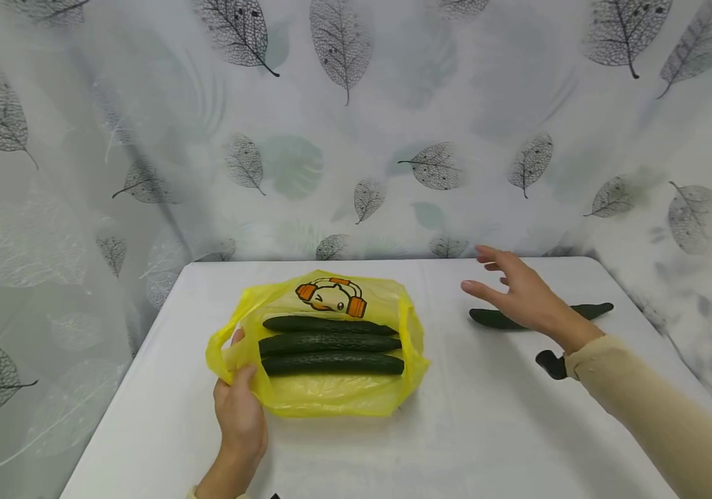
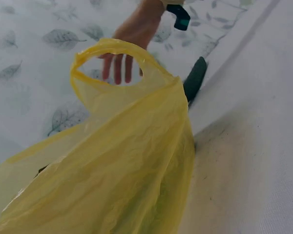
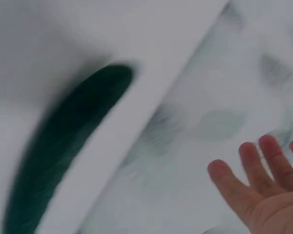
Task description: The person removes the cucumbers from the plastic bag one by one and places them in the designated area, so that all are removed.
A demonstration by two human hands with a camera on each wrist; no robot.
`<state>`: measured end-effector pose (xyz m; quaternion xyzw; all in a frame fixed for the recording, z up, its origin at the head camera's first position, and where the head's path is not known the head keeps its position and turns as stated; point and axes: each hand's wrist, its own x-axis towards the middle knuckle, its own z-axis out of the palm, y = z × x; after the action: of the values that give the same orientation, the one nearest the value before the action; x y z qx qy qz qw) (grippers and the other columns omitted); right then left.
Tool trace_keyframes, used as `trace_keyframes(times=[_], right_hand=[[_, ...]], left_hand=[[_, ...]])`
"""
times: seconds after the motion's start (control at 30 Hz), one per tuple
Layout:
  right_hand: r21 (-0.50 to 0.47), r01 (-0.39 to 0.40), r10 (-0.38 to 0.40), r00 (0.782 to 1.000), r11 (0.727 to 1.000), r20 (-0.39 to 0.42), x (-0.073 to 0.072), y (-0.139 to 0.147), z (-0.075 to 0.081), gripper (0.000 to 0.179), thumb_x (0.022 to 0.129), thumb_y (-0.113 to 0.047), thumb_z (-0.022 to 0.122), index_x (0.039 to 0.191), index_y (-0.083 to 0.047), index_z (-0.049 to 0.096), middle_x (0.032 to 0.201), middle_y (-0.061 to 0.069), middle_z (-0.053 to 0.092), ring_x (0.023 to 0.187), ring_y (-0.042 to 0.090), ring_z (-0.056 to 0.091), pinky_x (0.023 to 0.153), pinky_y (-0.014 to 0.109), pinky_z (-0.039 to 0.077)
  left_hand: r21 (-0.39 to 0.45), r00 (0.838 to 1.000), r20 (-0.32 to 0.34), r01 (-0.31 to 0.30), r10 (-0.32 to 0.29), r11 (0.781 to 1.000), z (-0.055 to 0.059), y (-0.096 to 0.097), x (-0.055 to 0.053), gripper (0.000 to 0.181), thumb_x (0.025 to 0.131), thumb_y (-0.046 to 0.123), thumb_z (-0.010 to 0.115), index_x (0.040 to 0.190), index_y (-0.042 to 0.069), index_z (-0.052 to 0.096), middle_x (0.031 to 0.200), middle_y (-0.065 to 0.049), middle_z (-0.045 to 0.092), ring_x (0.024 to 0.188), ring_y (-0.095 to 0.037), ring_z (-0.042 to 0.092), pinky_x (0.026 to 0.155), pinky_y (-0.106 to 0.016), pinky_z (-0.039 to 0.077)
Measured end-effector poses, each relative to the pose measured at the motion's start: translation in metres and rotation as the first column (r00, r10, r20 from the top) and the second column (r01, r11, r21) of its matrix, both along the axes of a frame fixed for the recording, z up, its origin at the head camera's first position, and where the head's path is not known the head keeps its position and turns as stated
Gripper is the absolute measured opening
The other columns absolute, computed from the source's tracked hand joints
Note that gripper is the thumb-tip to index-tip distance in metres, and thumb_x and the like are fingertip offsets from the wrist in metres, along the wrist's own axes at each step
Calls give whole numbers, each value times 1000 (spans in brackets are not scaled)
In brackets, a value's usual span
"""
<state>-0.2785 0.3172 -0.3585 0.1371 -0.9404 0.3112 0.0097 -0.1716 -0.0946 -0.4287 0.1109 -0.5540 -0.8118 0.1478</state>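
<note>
A yellow plastic bag (image 1: pixel 337 398) lies with its mouth spread wide. Inside it three dark green cucumbers (image 1: pixel 331 342) rest side by side. At the bag's left edge my left hand (image 1: pixel 240 416) grips the plastic near the handle loop, thumb in front. My right hand (image 1: pixel 521 294) hovers over a single cucumber (image 1: pixel 593 310) on the right of the table, with fingers spread and nothing in them. In the right wrist view this cucumber (image 3: pixel 73 136) appears large and blurred, apart from the fingers (image 3: pixel 278 161). The left wrist view shows mainly the bag's side (image 2: pixel 122 161).
The white table (image 1: pixel 455 430) ends at a back edge against a leaf-printed curtain (image 1: pixel 356 138). More of the same cloth hangs along both sides. A small black device (image 1: pixel 551 364) sits at the right wrist.
</note>
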Motion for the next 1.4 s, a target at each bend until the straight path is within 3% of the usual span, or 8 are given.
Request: trace_keyframes(times=[0.4, 0.6, 0.7, 0.83, 0.93, 1.03, 1.2, 1.4], right_hand=[[83, -207, 216, 970, 975, -112, 49, -134, 58, 94, 86, -76, 57, 159, -24, 30, 157, 2, 36, 142, 27, 37, 113, 55, 36], [-120, -333, 329, 943, 935, -55, 69, -173, 61, 92, 84, -70, 66, 159, -33, 28, 155, -14, 34, 139, 12, 38, 113, 45, 38], [-298, -359, 370, 929, 885, -21, 72, -188, 59, 83, 87, -58, 72, 156, -35, 31, 152, -19, 37, 134, 9, 42, 110, 41, 40], [-549, -342, 422, 906, 762, 22, 71, -206, 52, 70, 93, -42, 72, 152, -28, 39, 148, -11, 45, 131, 14, 47, 108, 39, 44], [-682, -286, 440, 896, 673, 59, 67, -215, 45, 64, 95, -37, 70, 150, -19, 43, 145, -2, 48, 131, 21, 49, 105, 39, 49], [-757, -208, 437, 892, 619, 113, 62, -220, 35, 63, 97, -35, 67, 150, -11, 44, 142, 6, 50, 129, 25, 52, 104, 39, 50], [-784, -82, 409, 884, 615, 228, 54, -220, 17, 60, 97, -31, 66, 148, -8, 47, 137, 12, 54, 123, 26, 57, 108, 46, 45], [-670, -7, 320, 882, 742, 345, 48, -221, -13, 61, 93, -39, 73, 146, -19, 52, 137, 3, 55, 124, 21, 56, 107, 44, 46]], left_hand=[[-23, 1000, 27, 1, 0, 1000, 0, -5, 2, 54, 106, 6, 30, 159, 3, 22, 165, 0, 25, 149, -16, 24, 119, -27, 26], [-20, 1000, 20, 18, -18, 1000, 0, -5, 3, 54, 106, 6, 30, 159, 2, 20, 166, 0, 23, 150, -17, 23, 120, -28, 26], [-20, 1000, 19, 14, -14, 1000, 0, -5, 3, 54, 106, 5, 30, 159, 2, 20, 165, 0, 24, 149, -17, 24, 120, -27, 26], [-20, 999, 33, 8, -8, 1000, 0, -5, 3, 55, 105, 6, 29, 159, 3, 21, 164, 0, 27, 148, -16, 25, 119, -27, 27], [-20, 999, 51, 5, -3, 1000, 0, -5, 4, 55, 105, 6, 29, 160, 4, 20, 165, 1, 25, 149, -16, 24, 120, -27, 26], [-18, 998, 63, 6, -4, 1000, 0, -5, 4, 56, 105, 7, 28, 160, 4, 18, 166, 2, 23, 149, -15, 22, 120, -28, 24], [-26, 997, 74, 8, -6, 1000, -1, -4, 5, 57, 104, 6, 28, 160, 4, 19, 166, 3, 22, 149, -15, 22, 121, -28, 23], [-29, 997, 74, 15, -13, 999, -2, -2, 5, 58, 102, 4, 28, 160, 5, 22, 165, 2, 24, 149, -14, 22, 121, -29, 22]])
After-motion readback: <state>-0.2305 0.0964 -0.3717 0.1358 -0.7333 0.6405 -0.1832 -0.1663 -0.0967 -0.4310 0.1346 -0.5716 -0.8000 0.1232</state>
